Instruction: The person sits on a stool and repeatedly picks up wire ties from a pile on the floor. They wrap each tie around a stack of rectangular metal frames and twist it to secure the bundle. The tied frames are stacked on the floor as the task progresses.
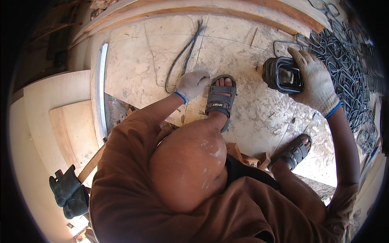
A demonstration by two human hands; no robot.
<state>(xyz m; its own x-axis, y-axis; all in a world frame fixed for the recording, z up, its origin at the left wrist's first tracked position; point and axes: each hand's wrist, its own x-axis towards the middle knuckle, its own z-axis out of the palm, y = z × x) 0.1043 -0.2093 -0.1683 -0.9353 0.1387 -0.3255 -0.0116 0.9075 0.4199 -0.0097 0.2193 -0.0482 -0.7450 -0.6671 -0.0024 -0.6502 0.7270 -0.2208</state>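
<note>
Knee (pixel 188 170); metal frames (pixel 274 73) in right hand (pixel 317 80).

Left of the left sandal (pixel 221 97), the left hand (pixel 192 85) covers one end of the wire bundle (pixel 195 38), its grip unclear; right of that sandal, the right hand (pixel 316 79) partly hides the ring stack (pixel 270 75).

Pale plywood sheets (pixel 38 109) lie left of a silvery strip (pixel 102 87), below long wooden planks (pixel 194 9).

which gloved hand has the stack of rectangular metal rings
The right hand, gripping the stack of dark rectangular rings by its right side. The left hand shows no rings; it is beside the wire bundle.
</note>
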